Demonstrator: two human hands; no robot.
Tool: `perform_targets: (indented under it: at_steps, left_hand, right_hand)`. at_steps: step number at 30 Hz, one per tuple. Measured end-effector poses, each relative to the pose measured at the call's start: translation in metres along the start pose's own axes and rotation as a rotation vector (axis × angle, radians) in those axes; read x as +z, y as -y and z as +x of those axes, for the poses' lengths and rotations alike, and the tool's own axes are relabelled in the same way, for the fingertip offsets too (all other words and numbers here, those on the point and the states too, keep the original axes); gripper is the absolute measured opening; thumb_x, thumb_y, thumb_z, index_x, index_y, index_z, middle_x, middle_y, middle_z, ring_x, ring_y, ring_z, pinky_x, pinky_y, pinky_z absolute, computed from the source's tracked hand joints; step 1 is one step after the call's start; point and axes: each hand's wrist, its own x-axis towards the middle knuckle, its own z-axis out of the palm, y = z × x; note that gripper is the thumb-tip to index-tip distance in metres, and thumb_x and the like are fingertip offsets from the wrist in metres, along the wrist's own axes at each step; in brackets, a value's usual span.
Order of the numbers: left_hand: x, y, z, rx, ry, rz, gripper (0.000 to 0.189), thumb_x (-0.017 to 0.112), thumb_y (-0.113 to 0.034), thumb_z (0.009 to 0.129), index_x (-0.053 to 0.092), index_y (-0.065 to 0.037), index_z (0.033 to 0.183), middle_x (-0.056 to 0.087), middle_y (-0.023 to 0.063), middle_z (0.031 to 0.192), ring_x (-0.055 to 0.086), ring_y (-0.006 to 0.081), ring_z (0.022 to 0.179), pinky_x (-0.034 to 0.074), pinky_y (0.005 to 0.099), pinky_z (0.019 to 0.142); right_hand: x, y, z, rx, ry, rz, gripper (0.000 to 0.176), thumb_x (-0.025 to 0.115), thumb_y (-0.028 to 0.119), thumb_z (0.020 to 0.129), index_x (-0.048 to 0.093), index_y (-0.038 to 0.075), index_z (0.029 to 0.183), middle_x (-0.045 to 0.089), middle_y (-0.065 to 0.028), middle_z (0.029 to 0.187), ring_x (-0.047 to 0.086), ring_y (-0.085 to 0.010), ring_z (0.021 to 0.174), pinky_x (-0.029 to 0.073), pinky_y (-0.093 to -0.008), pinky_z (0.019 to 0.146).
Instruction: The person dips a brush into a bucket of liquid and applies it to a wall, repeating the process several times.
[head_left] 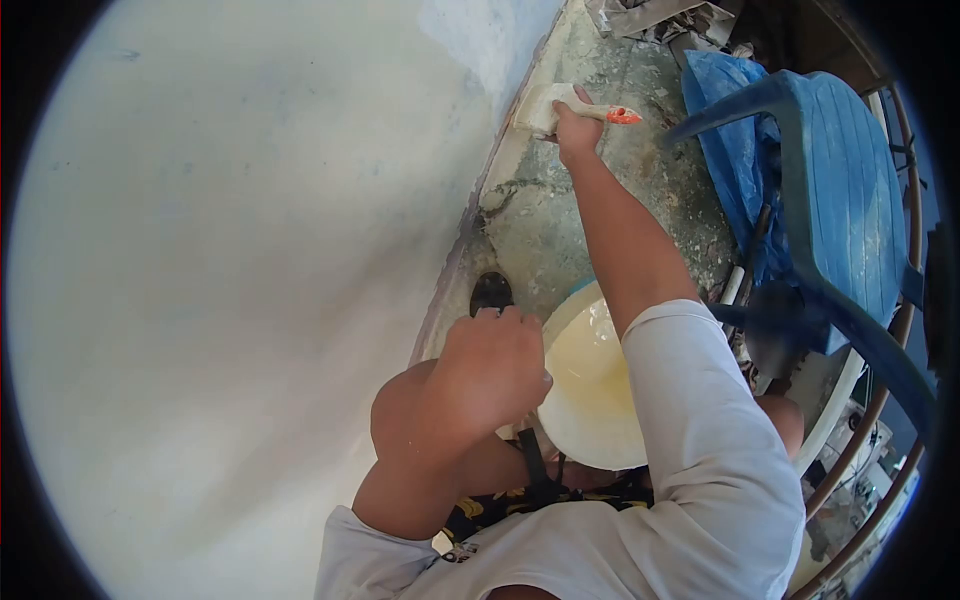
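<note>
My right hand (578, 125) is stretched far forward, closed around the handle of a wide paintbrush (545, 108). The pale, paint-covered head of the brush is at the foot of the wall (270, 220), and its orange handle end sticks out to the right. My left hand (490, 365) is a closed fist above my bent knee, beside the left rim of a bucket (600, 445). Whatever that fist may hold is hidden. Pale yellow paint (590, 365) lies in the bucket, which stands between my legs, partly behind my right arm.
A blue plastic chair (850, 190) and blue sheeting (735, 150) are on the right, near a railing (895, 350). Rubble and scraps (680, 20) lie at the far end of the stained floor (650, 180). A dark shoe (490, 291) shows ahead of my left fist.
</note>
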Motion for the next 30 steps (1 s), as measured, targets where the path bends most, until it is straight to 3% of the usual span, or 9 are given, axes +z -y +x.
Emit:
perform_targets:
  at_steps: [4, 7, 13, 15, 18, 23, 25, 26, 30]
  left_hand:
    - [0.001, -0.003, 0.003, 0.04, -0.054, 0.006, 0.025, 0.064, -0.018, 0.07, 0.058, 0.001, 0.085, 0.059, 0.0125, 0.083, 0.058, 0.0294, 0.079, 0.047, 0.0408, 0.069]
    - [0.005, -0.007, 0.005, 0.078, -0.077, 0.015, 0.025, 0.065, -0.017, 0.068, 0.058, 0.001, 0.084, 0.058, 0.0123, 0.082, 0.057, 0.0282, 0.078, 0.046, 0.0392, 0.068]
    - [0.003, -0.008, 0.009, 0.016, -0.028, 0.017, 0.026, 0.066, -0.016, 0.067, 0.057, 0.0, 0.085, 0.056, 0.0119, 0.083, 0.057, 0.0268, 0.081, 0.045, 0.0375, 0.071]
    - [0.002, -0.007, 0.009, 0.028, -0.024, 0.017, 0.026, 0.065, -0.016, 0.068, 0.057, 0.001, 0.086, 0.056, 0.0122, 0.084, 0.057, 0.0268, 0.081, 0.045, 0.0372, 0.071]
    - [0.001, -0.012, 0.009, 0.039, -0.018, 0.01, 0.026, 0.065, -0.016, 0.068, 0.057, 0.001, 0.085, 0.055, 0.0126, 0.085, 0.056, 0.0269, 0.083, 0.045, 0.0372, 0.072]
    - [0.004, -0.012, 0.008, 0.06, -0.016, 0.028, 0.026, 0.064, -0.016, 0.068, 0.056, 0.002, 0.086, 0.055, 0.0129, 0.086, 0.056, 0.0272, 0.084, 0.045, 0.0376, 0.073]
    - [0.004, -0.011, 0.008, 0.028, -0.008, -0.001, 0.026, 0.063, -0.016, 0.069, 0.056, 0.002, 0.086, 0.055, 0.0132, 0.087, 0.056, 0.0274, 0.085, 0.045, 0.0379, 0.074]
    - [0.003, -0.01, 0.008, 0.029, -0.005, 0.0, 0.026, 0.063, -0.016, 0.069, 0.056, 0.002, 0.086, 0.055, 0.0132, 0.087, 0.056, 0.0274, 0.085, 0.045, 0.0379, 0.074]
    - [0.002, -0.007, 0.007, -0.008, 0.009, 0.005, 0.026, 0.063, -0.016, 0.069, 0.056, 0.002, 0.086, 0.055, 0.014, 0.088, 0.056, 0.0276, 0.085, 0.045, 0.0383, 0.076]
  right_hand:
    - [0.009, -0.038, 0.018, -0.178, -0.054, -0.099, 0.056, 0.066, -0.002, 0.074, 0.052, 0.011, 0.127, 0.058, -0.0105, 0.113, 0.061, -0.0244, 0.094, 0.057, -0.0393, 0.067]
    - [0.02, -0.046, 0.016, -0.122, -0.074, -0.004, 0.054, 0.067, -0.002, 0.073, 0.054, 0.007, 0.124, 0.059, -0.0112, 0.111, 0.061, -0.0221, 0.095, 0.053, -0.0345, 0.076]
    - [0.054, -0.032, 0.01, -0.29, -0.041, -0.253, 0.051, 0.066, -0.004, 0.073, 0.054, 0.003, 0.123, 0.06, -0.0116, 0.109, 0.061, -0.0237, 0.093, 0.053, -0.0337, 0.074]
    - [0.054, 0.001, 0.01, -0.182, -0.001, 0.146, 0.048, 0.064, -0.006, 0.074, 0.055, 0.001, 0.121, 0.06, -0.0148, 0.11, 0.061, -0.0219, 0.095, 0.049, -0.0303, 0.084]
    - [0.039, 0.034, 0.009, -0.166, -0.009, 0.174, 0.048, 0.063, -0.008, 0.073, 0.055, -0.001, 0.12, 0.059, -0.0155, 0.111, 0.06, -0.0225, 0.096, 0.049, -0.0305, 0.084]
    - [0.012, -0.02, 0.02, -0.157, -0.087, 0.019, 0.051, 0.066, -0.004, 0.072, 0.055, 0.0, 0.122, 0.061, -0.0165, 0.111, 0.062, -0.0225, 0.096, 0.049, -0.031, 0.085]
    - [0.014, -0.031, 0.014, -0.166, -0.103, -0.111, 0.052, 0.065, -0.004, 0.072, 0.056, 0.004, 0.122, 0.058, -0.0133, 0.114, 0.059, -0.023, 0.098, 0.052, -0.0349, 0.08]
    - [0.015, -0.036, 0.013, -0.136, -0.097, -0.124, 0.052, 0.066, -0.003, 0.072, 0.056, 0.003, 0.123, 0.059, -0.0135, 0.114, 0.059, -0.0221, 0.1, 0.047, -0.0309, 0.087]
    - [0.034, -0.04, -0.001, -0.098, -0.118, -0.07, 0.052, 0.066, -0.003, 0.072, 0.055, 0.001, 0.122, 0.06, -0.0136, 0.113, 0.059, -0.0219, 0.099, 0.046, -0.0307, 0.088]
